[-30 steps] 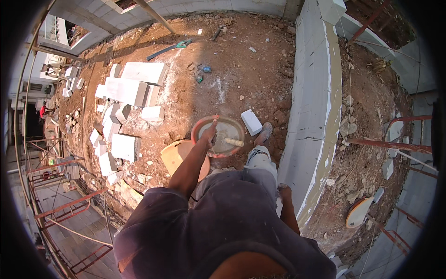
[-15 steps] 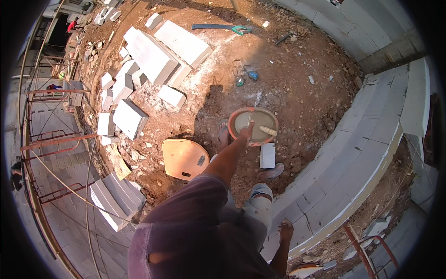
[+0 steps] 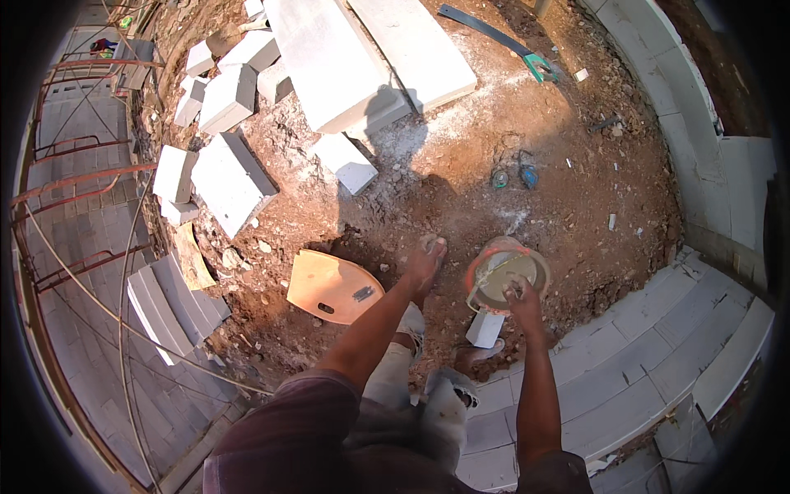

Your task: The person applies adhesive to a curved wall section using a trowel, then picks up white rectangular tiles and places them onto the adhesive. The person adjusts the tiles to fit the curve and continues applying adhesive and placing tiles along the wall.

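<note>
My right hand [image 3: 523,298] is over the near right side of a round orange basin [image 3: 499,244] holding greyish wet mix [image 3: 499,284]. Its fingers are curled closed, and what they hold is hidden. My left hand [image 3: 424,262] is off the basin's left side, above the dirt, with its fingers bunched; no object shows in it. A small white block [image 3: 485,330] stands at the near edge of the basin. Nearer my left forearm lies a flat orange board [image 3: 331,284] with a slot cut in it.
Large white blocks [image 3: 325,66] and several smaller ones [image 3: 230,185] lie at the left. A handsaw [image 3: 494,33] with a green handle lies far off. A curved block wall [image 3: 634,362] runs along the right. Red scaffold bars [image 3: 82,185] stand at far left.
My left hand has come out of the basin to its left. My right hand has risen from beside the wall to the basin. The view has shifted, and the beige stick-like piece no longer shows.
</note>
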Available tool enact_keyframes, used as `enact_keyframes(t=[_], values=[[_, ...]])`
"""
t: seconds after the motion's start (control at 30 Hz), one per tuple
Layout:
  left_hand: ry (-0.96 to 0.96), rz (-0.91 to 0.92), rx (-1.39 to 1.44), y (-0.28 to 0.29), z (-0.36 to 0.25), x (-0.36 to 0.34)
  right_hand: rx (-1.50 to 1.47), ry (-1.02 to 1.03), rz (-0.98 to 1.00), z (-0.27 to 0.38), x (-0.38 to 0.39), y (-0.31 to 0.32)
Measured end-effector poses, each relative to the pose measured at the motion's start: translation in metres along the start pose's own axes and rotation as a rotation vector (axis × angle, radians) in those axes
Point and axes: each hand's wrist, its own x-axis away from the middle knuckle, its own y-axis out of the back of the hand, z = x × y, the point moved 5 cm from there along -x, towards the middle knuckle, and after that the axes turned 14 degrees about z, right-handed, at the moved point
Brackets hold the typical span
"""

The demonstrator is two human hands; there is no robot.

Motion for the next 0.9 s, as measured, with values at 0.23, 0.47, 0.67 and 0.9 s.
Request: enact_keyframes(t=[0.23,0.47,0.67,0.9], values=[[-0.243,-0.552,0.657,0.343,-0.063,-0.086,0.27,0.123,0.305,0.3,-0.3,-0.031],[0.101,-0.199,-0.645,0.427,0.021,-0.207,-0.278,0.355,0.35,0.367,-0.432,-0.115],[0.199,-0.144,-0.767,0.357,0.019,-0.181,-0.792,0.138,0.133,0.285,-0.361,-0.15],[-0.177,-0.356,-0.345,0.262,0.043,-0.144,-1.034,-0.331,0.293,0.088,-0.358,-0.272]])
